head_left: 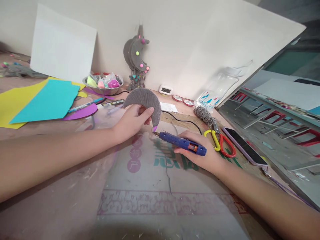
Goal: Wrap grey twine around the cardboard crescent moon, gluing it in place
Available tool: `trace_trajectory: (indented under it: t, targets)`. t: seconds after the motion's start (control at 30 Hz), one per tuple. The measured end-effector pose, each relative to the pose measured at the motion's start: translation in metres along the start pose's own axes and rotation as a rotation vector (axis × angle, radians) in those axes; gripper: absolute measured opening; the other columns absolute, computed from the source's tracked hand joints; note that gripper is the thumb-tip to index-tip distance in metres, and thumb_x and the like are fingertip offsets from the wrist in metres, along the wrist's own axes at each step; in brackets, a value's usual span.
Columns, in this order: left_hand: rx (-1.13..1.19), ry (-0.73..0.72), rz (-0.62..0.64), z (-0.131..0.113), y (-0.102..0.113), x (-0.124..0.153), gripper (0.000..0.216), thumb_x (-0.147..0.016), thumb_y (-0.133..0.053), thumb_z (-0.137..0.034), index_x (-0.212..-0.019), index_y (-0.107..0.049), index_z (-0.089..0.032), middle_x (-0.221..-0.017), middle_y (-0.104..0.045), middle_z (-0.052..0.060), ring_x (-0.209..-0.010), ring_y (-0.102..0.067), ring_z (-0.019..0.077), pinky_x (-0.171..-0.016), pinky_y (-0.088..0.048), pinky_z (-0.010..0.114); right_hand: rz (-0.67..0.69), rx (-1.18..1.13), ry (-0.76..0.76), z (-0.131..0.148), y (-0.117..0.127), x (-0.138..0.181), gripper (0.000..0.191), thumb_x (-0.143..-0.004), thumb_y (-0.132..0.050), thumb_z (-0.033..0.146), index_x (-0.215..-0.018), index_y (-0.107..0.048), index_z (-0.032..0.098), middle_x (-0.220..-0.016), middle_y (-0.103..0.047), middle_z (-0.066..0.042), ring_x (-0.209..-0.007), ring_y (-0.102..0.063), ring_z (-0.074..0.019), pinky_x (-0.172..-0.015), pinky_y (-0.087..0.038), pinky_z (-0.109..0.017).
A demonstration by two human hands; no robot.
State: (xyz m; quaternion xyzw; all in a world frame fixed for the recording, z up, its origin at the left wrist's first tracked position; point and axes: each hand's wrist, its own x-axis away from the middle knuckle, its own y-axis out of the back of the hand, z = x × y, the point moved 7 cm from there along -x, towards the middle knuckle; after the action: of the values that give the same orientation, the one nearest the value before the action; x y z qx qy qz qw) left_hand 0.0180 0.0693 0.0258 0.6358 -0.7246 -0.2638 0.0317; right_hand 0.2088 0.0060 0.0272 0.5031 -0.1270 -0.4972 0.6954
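1 yarn-wrapped crescent [153, 99], just left of glue gun [178, 142], purple lower tip at nozzle; contact unclear. Nozzle, if hot, could burn left fingers upon slip; excess glue might smear yarn or drip onto plastic sheet [140, 181] below glue gun. Left hand [137, 118], left of glue gun, pinches crescent, thumb across face. Right hand [207, 144] grips glue gun; trigger hidden, squeeze unclear.

A gray, yarn-wrapped crescent [150, 97] arches upright, its lower tip purple. A blue glue gun [175, 140] slants, nozzle at the tip.
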Motion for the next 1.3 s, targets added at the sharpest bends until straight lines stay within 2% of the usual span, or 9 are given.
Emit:
trace_trajectory:
  t: [0.1, 0.27, 0.43, 0.6, 0.8, 0.93, 1.0, 1.1, 1.3]
  targets:
    - [0.023, 0.035, -0.023, 0.001, 0.003, 0.000, 0.038, -0.087, -0.042, -0.044, -0.063, -0.055, -0.018, -0.066, -0.063, 0.002, -0.063, -0.058, 0.0138, -0.066, -0.044, 0.025, 0.013, 0.038, 0.039, 0.004, -0.001, 0.001, 0.027, -0.075, -0.067, 0.043, -0.085, -0.060, 0.019, -0.078, -0.062, -0.005, -0.072, -0.058, -0.0178, -0.068, -0.047, -0.030]
    - [0.121, 0.077, -0.064, 0.009, 0.004, -0.003, 0.038, -0.088, -0.041, -0.045, -0.065, -0.054, -0.018, -0.069, -0.064, 0.004, -0.067, -0.058, 0.0143, -0.068, -0.045, 0.025, -0.062, -0.073, -0.105, -0.003, 0.004, 0.001, 0.023, -0.076, -0.066, 0.042, -0.081, -0.060, 0.020, -0.074, -0.064, -0.003, -0.066, -0.061, -0.0169, -0.062, -0.049, -0.029]
    - [0.131, 0.095, -0.076, 0.010, 0.004, -0.003, 0.038, -0.088, -0.040, -0.045, -0.064, -0.054, -0.019, -0.069, -0.065, 0.004, -0.069, -0.060, 0.0157, -0.070, -0.046, 0.026, -0.189, -0.179, -0.180, -0.013, 0.010, 0.001, 0.018, -0.082, -0.059, 0.040, -0.083, -0.063, 0.022, -0.084, -0.069, -0.003, -0.081, -0.066, -0.0196, -0.075, -0.054, -0.033]
    - [0.054, 0.056, -0.061, -0.001, 0.005, 0.002, 0.037, -0.087, -0.043, -0.043, -0.062, -0.055, -0.018, -0.067, -0.064, 0.003, -0.067, -0.059, 0.0149, -0.069, -0.045, 0.026, -0.172, -0.264, -0.200, -0.017, 0.006, 0.001, 0.021, -0.079, -0.063, 0.040, -0.092, -0.063, 0.023, -0.092, -0.071, -0.004, -0.087, -0.067, -0.0214, -0.078, -0.055, -0.036]
    - [0.143, 0.058, -0.057, 0.005, 0.004, -0.001, 0.038, -0.087, -0.043, -0.045, -0.063, -0.054, -0.018, -0.067, -0.065, 0.004, -0.067, -0.060, 0.0150, -0.069, -0.046, 0.027, -0.157, -0.168, -0.069, -0.004, 0.009, 0.004, 0.017, -0.075, -0.068, 0.035, -0.086, -0.062, 0.024, -0.081, -0.069, -0.003, -0.072, -0.066, -0.0198, -0.066, -0.054, -0.033]
    - [0.296, 0.136, -0.079, 0.023, 0.003, -0.009, 0.037, -0.087, -0.043, -0.046, -0.063, -0.052, -0.019, -0.067, -0.065, 0.004, -0.063, -0.060, 0.0148, -0.064, -0.047, 0.028, -0.192, -0.115, 0.123, 0.013, 0.018, 0.013, 0.021, -0.073, -0.071, 0.032, -0.090, -0.061, 0.025, -0.087, -0.067, -0.004, -0.080, -0.064, -0.0217, -0.075, -0.052, -0.036]
    - [0.315, 0.117, -0.089, 0.025, 0.004, -0.011, 0.036, -0.087, -0.043, -0.045, -0.063, -0.052, -0.019, -0.066, -0.064, 0.004, -0.062, -0.058, 0.0144, -0.064, -0.047, 0.028, -0.278, -0.092, 0.106, 0.013, 0.025, 0.017, 0.020, -0.076, -0.068, 0.033, -0.092, -0.059, 0.026, -0.091, -0.067, -0.005, -0.085, -0.064, -0.0226, -0.079, -0.052, -0.037]
    - [0.254, 0.075, -0.074, 0.018, 0.004, -0.010, 0.038, -0.087, -0.041, -0.044, -0.061, -0.052, -0.019, -0.064, -0.063, 0.005, -0.063, -0.058, 0.0151, -0.065, -0.047, 0.028, -0.361, -0.105, -0.037, 0.002, 0.028, 0.016, 0.015, -0.084, -0.057, 0.035, -0.097, -0.057, 0.025, -0.100, -0.066, -0.007, -0.090, -0.064, -0.0220, -0.085, -0.051, -0.039]
    - [0.113, 0.082, -0.078, 0.005, 0.006, -0.002, 0.041, -0.088, -0.039, -0.045, -0.062, -0.056, -0.019, -0.068, -0.066, 0.005, -0.068, -0.061, 0.0176, -0.070, -0.048, 0.030, -0.149, -0.110, -0.090, -0.004, 0.004, 0.007, 0.028, -0.087, -0.054, 0.035, -0.111, -0.050, 0.023, -0.095, -0.068, -0.006, -0.090, -0.065, -0.0213, -0.081, -0.052, -0.036]
